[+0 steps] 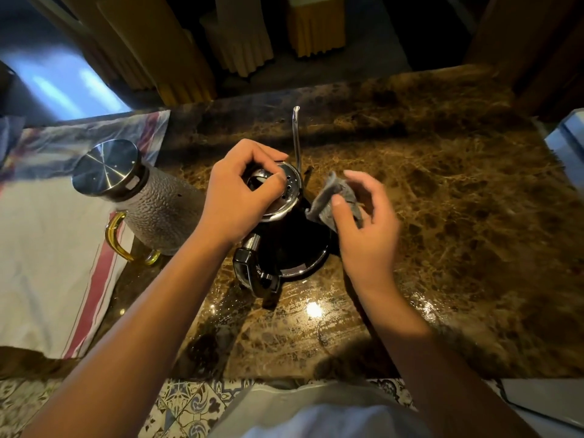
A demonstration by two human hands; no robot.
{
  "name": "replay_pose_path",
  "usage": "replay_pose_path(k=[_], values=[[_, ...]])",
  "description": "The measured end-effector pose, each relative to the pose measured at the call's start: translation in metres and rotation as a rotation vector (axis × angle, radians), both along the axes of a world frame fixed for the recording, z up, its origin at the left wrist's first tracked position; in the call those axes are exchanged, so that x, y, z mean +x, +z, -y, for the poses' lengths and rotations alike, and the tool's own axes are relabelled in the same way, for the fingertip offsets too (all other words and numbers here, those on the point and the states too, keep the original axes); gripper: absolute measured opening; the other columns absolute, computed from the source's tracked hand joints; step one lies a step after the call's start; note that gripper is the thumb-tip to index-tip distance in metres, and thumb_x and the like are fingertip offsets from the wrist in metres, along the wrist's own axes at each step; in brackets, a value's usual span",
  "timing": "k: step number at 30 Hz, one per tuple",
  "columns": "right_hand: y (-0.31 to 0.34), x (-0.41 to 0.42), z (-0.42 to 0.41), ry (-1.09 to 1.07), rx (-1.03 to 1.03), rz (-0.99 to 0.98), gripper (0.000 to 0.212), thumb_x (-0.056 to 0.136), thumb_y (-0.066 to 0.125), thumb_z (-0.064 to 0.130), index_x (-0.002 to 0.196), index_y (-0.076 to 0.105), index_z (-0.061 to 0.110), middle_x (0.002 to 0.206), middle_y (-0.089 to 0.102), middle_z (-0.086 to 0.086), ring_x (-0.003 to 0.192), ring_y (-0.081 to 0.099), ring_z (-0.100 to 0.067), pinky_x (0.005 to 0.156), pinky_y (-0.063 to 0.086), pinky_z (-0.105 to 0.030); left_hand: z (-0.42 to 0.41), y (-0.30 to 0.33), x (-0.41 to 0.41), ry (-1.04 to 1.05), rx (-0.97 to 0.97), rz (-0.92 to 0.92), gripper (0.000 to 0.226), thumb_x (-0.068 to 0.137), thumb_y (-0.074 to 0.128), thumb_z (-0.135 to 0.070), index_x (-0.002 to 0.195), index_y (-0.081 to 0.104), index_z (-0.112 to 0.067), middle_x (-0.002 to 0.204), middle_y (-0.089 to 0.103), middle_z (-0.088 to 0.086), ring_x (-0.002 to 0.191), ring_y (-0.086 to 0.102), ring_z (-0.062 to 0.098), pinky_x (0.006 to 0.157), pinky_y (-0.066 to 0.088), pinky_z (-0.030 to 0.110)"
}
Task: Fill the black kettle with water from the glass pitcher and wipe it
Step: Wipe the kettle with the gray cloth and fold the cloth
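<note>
The black kettle (pixel 286 245) stands mid-counter on brown marble, its thin gooseneck spout (pixel 296 137) pointing away and its black handle (pixel 252 273) toward me. My left hand (pixel 240 197) rests on top of it, fingers pinching the knob of the shiny perforated lid (pixel 289 188). My right hand (pixel 366 229) holds a small grey cloth (pixel 331 200) against the kettle's right shoulder. To the left stands the textured glass pitcher (pixel 158 213) with a steel lid (pixel 106 167) and an amber handle (pixel 121 241); its contents cannot be seen.
A white cloth with red stripes (pixel 53 254) covers the counter's left part under the pitcher. Wet streaks shine on the marble counter (pixel 442 216) near the front edge. Yellow-covered chairs (pixel 240 36) stand beyond the far edge. A pale object (pixel 568 137) sits at the right edge.
</note>
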State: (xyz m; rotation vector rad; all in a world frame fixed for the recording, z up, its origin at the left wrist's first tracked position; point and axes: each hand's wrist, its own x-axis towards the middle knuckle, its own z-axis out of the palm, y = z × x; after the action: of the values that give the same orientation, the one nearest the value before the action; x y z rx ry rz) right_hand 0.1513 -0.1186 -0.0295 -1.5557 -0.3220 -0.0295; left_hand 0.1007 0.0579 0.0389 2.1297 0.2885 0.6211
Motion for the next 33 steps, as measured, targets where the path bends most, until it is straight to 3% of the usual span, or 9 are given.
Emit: replay_pose_path(k=[3, 5, 12, 14, 18, 22, 27, 30, 33], values=[[0.002, -0.002, -0.011, 0.028, -0.006, 0.054, 0.024, 0.093, 0.073, 0.007, 0.108, 0.069, 0.024, 0.111, 0.069, 0.004, 0.108, 0.067, -0.016, 0.095, 0.057, -0.041, 0.000, 0.001, -0.001, 0.006, 0.007, 0.009, 0.006, 0.087, 0.071, -0.009, 0.090, 0.067, -0.012, 0.110, 0.073, 0.000, 0.106, 0.068, 0.009, 0.094, 0.050, 0.021], [-0.006, -0.001, -0.016, 0.011, -0.081, 0.068, 0.017, 0.091, 0.075, 0.008, 0.102, 0.073, 0.021, 0.106, 0.070, 0.008, 0.107, 0.065, -0.013, 0.094, 0.053, -0.032, 0.000, 0.001, -0.001, 0.010, 0.019, 0.013, 0.006, 0.087, 0.071, -0.009, 0.090, 0.067, -0.012, 0.110, 0.073, 0.001, 0.106, 0.068, 0.009, 0.093, 0.050, 0.020], [-0.039, 0.028, 0.002, 0.012, -0.344, -0.174, 0.014, 0.093, 0.075, 0.023, 0.093, 0.067, 0.035, 0.104, 0.069, 0.004, 0.087, 0.060, -0.005, 0.074, 0.053, -0.035, 0.000, 0.000, 0.000, 0.003, 0.006, 0.001, 0.005, 0.087, 0.070, -0.012, 0.090, 0.067, -0.010, 0.111, 0.073, 0.001, 0.106, 0.068, 0.011, 0.094, 0.050, 0.021], [-0.027, 0.034, 0.007, -0.037, -0.272, -0.178, 0.020, 0.089, 0.078, 0.024, 0.092, 0.063, 0.037, 0.104, 0.069, 0.000, 0.087, 0.066, -0.013, 0.072, 0.058, -0.040, 0.001, 0.000, 0.000, 0.002, 0.006, 0.004, 0.005, 0.087, 0.071, -0.011, 0.090, 0.067, -0.011, 0.110, 0.073, 0.001, 0.107, 0.068, 0.013, 0.094, 0.050, 0.020], [0.016, 0.036, 0.011, -0.146, 0.120, -0.224, 0.032, 0.081, 0.082, 0.026, 0.083, 0.056, 0.044, 0.106, 0.068, -0.013, 0.101, 0.069, -0.039, 0.087, 0.060, -0.059, 0.000, 0.000, -0.001, 0.007, 0.009, -0.003, 0.005, 0.088, 0.071, -0.010, 0.091, 0.067, -0.012, 0.111, 0.073, 0.000, 0.108, 0.068, 0.013, 0.094, 0.050, 0.020], [0.031, 0.013, 0.003, 0.026, 0.228, -0.165, 0.024, 0.091, 0.078, 0.010, 0.092, 0.058, 0.022, 0.103, 0.072, 0.000, 0.098, 0.074, -0.021, 0.082, 0.064, -0.050, -0.001, -0.001, 0.000, 0.014, 0.006, 0.002, 0.005, 0.087, 0.071, -0.007, 0.090, 0.068, -0.006, 0.109, 0.073, 0.001, 0.106, 0.069, 0.010, 0.094, 0.050, 0.021], [-0.005, -0.038, -0.003, 0.197, -0.056, 0.030, 0.006, 0.092, 0.074, 0.026, 0.096, 0.069, 0.026, 0.108, 0.061, 0.004, 0.100, 0.061, -0.003, 0.087, 0.050, -0.019, -0.001, -0.001, -0.001, 0.003, 0.014, 0.012, 0.007, 0.087, 0.071, -0.011, 0.092, 0.067, -0.008, 0.111, 0.073, 0.004, 0.106, 0.069, 0.014, 0.094, 0.052, 0.025], [-0.025, -0.061, -0.004, 0.157, -0.216, 0.273, 0.022, 0.092, 0.077, 0.026, 0.114, 0.077, 0.022, 0.112, 0.063, 0.001, 0.105, 0.059, -0.011, 0.088, 0.050, -0.021, 0.000, -0.001, 0.000, -0.001, 0.016, 0.007, 0.006, 0.088, 0.071, -0.008, 0.093, 0.067, -0.007, 0.111, 0.073, 0.004, 0.106, 0.068, 0.010, 0.094, 0.050, 0.022], [-0.040, -0.070, -0.008, 0.103, -0.367, 0.490, 0.019, 0.092, 0.079, 0.018, 0.111, 0.081, 0.018, 0.102, 0.067, -0.004, 0.097, 0.059, -0.022, 0.081, 0.053, -0.034, 0.000, -0.001, 0.000, 0.010, 0.015, 0.007, 0.006, 0.088, 0.070, -0.009, 0.093, 0.067, -0.007, 0.111, 0.073, 0.002, 0.106, 0.068, 0.008, 0.093, 0.050, 0.019]])
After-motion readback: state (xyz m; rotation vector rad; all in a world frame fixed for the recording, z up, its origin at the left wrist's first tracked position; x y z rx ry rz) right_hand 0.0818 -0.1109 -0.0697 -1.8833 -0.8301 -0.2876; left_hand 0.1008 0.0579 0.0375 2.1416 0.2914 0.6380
